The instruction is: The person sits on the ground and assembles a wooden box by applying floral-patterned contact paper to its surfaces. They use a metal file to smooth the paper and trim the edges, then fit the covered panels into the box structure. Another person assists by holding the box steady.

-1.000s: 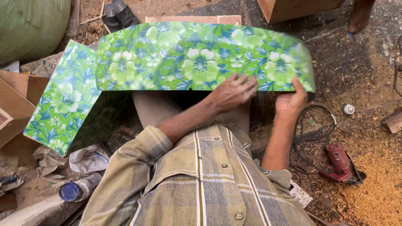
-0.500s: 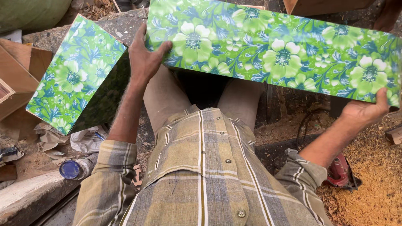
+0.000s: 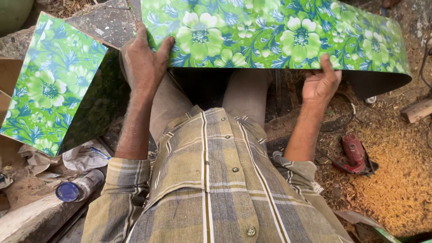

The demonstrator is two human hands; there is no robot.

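Observation:
A long, flexible sheet printed with green and blue flowers (image 3: 279, 33) is held out in front of me, above my knees. Its right end curls downward. My left hand (image 3: 144, 60) grips the sheet's left end, fingers over the near edge. My right hand (image 3: 320, 83) holds the lower edge right of the middle, thumb up on the printed face. A box-like piece covered in the same flowered sheet (image 3: 54, 85) stands at the left, apart from both hands.
A red power tool (image 3: 355, 155) with a cable lies on sawdust at the right. A blue-capped bottle (image 3: 78, 186) and crumpled paper (image 3: 85, 155) lie at the lower left. A wood block (image 3: 416, 110) sits at the far right.
The sheet has shifted left and closer. My right hand moved in from the sheet's far right end to its lower edge nearer the middle. My left hand stays on the left end.

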